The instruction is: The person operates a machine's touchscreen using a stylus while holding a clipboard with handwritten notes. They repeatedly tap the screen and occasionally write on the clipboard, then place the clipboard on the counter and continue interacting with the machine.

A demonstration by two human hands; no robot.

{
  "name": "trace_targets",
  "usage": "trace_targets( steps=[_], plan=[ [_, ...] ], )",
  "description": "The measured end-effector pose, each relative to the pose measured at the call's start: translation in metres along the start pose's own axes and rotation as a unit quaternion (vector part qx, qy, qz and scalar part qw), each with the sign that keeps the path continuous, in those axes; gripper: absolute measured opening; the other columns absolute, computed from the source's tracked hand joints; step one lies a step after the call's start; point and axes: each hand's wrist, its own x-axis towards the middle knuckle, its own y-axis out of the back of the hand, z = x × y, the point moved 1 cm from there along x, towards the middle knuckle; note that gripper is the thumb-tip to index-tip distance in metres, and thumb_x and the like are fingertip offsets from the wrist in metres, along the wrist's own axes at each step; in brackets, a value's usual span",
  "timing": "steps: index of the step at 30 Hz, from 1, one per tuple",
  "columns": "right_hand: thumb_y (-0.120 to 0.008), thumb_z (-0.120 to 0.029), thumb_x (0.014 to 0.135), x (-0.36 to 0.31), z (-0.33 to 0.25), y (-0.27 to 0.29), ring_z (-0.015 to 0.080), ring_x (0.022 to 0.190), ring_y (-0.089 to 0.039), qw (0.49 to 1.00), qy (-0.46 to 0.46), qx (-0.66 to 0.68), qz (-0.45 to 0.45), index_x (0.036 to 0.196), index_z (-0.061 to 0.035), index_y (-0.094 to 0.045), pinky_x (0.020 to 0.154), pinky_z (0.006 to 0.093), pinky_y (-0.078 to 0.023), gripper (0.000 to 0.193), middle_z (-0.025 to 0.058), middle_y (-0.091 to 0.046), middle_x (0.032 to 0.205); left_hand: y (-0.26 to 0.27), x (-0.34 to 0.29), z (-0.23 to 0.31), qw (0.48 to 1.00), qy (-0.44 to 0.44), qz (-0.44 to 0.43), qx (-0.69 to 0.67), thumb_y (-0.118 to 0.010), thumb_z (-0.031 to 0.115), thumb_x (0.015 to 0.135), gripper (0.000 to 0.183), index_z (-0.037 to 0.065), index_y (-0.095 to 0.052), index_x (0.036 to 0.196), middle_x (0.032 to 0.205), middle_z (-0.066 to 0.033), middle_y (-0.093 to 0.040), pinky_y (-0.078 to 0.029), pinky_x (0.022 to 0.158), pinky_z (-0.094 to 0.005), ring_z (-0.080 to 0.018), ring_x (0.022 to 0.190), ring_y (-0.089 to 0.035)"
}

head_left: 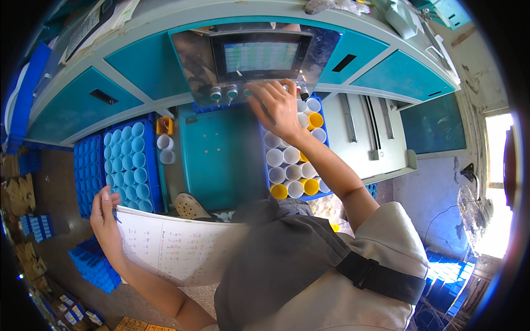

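**As the left hand (105, 214) held a paper pad (176, 243), the right hand (280, 110) was up at the control panel (190, 58)**

While the person sat in a grey-beige shirt (326, 289) with a black strap (381, 281) across it, the paper pad lay nearest, before the trunk, which hid its right end. Its white page bore handwritten columns. The left hand, half curled, had hold of the pad's left edge near the upper corner.

Just beyond the pad, a beige clog (190, 207) with holes showed beside a flat teal panel (207, 165). To the right of that panel stood a blue crate (267, 190) of upright white and yellow cups (292, 172), partly beneath the right forearm. On the left, another blue crate (159, 193) held rows of light-blue cups (132, 160).

Farther on, the right hand was partly open, fingers bent, in front of the panel's lower edge. A slim dark thing (269, 114), perhaps a pen, showed along it; how firmly it was held could not be told, nor whether the fingertips touched the panel. Silver switches (232, 91) sat just left of the fingers, below a lit screen (262, 57) set in the panel's shiny face. Teal cabinet doors (143, 63) flanked the panel. Off to the right, a wire fan (473, 212) stood by a bright window (497, 160).
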Motion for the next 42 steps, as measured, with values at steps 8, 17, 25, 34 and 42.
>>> trace_targets(
  steps=[8, 17, 25, 34, 42],
  plan=[
    [-0.078, -0.019, 0.096, -0.002, 0.001, -0.001, 0.0232, 0.091, -0.068, 1.0, -0.004, -0.005, -0.009, 0.12, -0.0066, -0.075, 0.092, 0.0436, -0.041, 0.027, 0.0041, -0.074, 0.097, -0.001, -0.001, 0.003, 1.0, -0.005, -0.001, -0.013, -0.056, 0.038, 0.116, 0.046, -0.001, -0.073, 0.133, 0.107, -0.0155, -0.077, -0.055, 0.093, -0.0367, -0.0226, 0.099, -0.072],
    [-0.078, -0.018, 0.096, -0.004, 0.002, 0.006, 0.0232, 0.092, -0.069, 1.0, -0.017, -0.001, -0.002, 0.121, -0.0078, -0.075, 0.093, 0.0438, -0.041, 0.026, 0.0039, -0.074, 0.097, -0.002, 0.0, 0.005, 1.0, 0.0, -0.001, -0.011, -0.056, 0.039, 0.116, 0.047, -0.001, -0.073, 0.133, 0.108, -0.016, -0.078, -0.055, 0.093, -0.0366, -0.023, 0.1, -0.072],
    [-0.079, -0.017, 0.096, -0.007, 0.006, 0.025, 0.0236, 0.087, -0.069, 0.998, -0.068, 0.0, -0.007, 0.113, -0.0083, -0.076, 0.09, 0.0422, -0.041, 0.019, 0.0044, -0.073, 0.09, -0.003, 0.003, 0.007, 1.0, 0.001, 0.0, 0.024, -0.056, 0.039, 0.116, 0.047, -0.001, -0.074, 0.132, 0.107, -0.0163, -0.078, -0.056, 0.092, -0.037, -0.0238, 0.1, -0.073],
    [-0.079, -0.013, 0.095, 0.001, 0.01, 0.06, 0.0238, 0.084, -0.069, 0.996, -0.07, -0.01, 0.052, 0.111, -0.0077, -0.078, 0.092, 0.0423, -0.041, 0.016, 0.0052, -0.075, 0.089, -0.005, 0.006, 0.007, 1.0, -0.015, -0.017, 0.019, -0.055, 0.044, 0.116, 0.051, -0.001, -0.072, 0.135, 0.109, -0.0182, -0.078, -0.054, 0.092, -0.0364, -0.0242, 0.1, -0.073],
    [-0.078, -0.009, 0.094, 0.0, 0.03, 0.07, 0.0212, 0.083, -0.068, 0.988, -0.101, -0.068, 0.098, 0.111, -0.0088, -0.079, 0.095, 0.0465, -0.04, 0.016, 0.0033, -0.073, 0.085, -0.006, 0.007, 0.008, 1.0, -0.013, -0.008, 0.021, -0.056, 0.037, 0.116, 0.046, -0.003, -0.072, 0.131, 0.105, -0.0159, -0.077, -0.056, 0.09, -0.0363, -0.0231, 0.097, -0.072]
  ],
)
